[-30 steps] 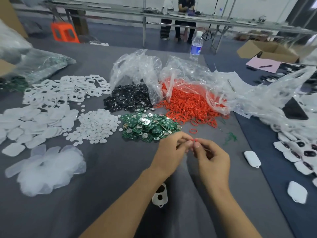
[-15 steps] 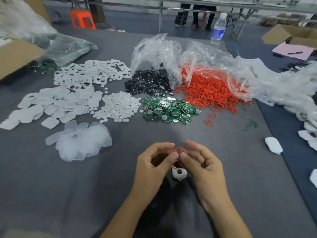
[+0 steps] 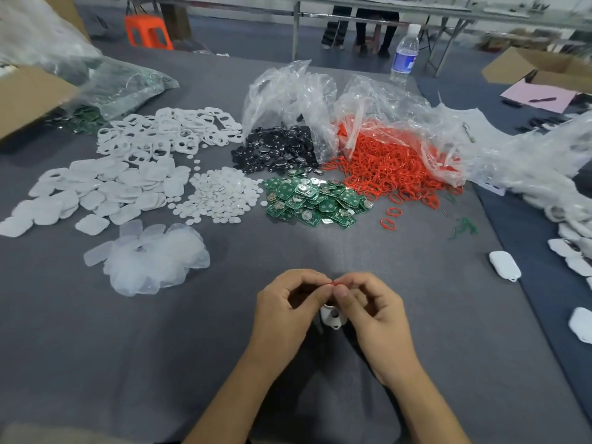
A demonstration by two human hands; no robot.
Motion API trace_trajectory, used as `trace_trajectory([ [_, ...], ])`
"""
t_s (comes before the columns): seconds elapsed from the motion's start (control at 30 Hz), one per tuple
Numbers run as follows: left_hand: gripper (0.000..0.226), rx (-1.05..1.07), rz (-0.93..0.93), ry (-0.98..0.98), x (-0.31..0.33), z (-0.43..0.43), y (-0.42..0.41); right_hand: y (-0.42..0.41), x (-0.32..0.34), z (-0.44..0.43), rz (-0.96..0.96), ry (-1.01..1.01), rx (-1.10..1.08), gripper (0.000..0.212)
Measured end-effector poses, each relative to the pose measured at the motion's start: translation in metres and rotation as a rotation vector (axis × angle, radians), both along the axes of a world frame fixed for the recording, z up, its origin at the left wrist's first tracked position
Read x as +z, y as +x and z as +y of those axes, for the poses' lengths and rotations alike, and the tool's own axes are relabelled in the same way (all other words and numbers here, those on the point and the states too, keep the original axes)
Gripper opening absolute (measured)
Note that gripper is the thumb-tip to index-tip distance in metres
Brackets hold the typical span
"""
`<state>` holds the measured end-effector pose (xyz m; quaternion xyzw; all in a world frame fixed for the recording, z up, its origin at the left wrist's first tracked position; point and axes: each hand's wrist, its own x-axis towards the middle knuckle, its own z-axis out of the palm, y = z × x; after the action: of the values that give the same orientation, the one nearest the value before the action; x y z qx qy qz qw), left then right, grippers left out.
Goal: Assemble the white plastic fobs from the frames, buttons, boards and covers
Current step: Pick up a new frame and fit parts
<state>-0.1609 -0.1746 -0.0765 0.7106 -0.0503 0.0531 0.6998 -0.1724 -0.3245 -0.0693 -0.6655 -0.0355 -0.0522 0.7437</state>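
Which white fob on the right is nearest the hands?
The leftmost fob, lying alone; the others sit farther right, at the picture's edge.

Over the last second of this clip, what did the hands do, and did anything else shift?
The left hand and the right hand drew back from near the boards toward the person and now sit just over the white frame. They kept pinching the red ring between their fingertips; nothing was let go. The boards and the buttons stayed put.
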Motion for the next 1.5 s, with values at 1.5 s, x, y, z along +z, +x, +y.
trace_trajectory([
  [1.5, 0.025, -0.287, 0.407, -0.205, 0.028, 0.013, 0.022, -0.002, 0.013, -0.001, -0.087, -0.253, 0.037, 0.035],
])
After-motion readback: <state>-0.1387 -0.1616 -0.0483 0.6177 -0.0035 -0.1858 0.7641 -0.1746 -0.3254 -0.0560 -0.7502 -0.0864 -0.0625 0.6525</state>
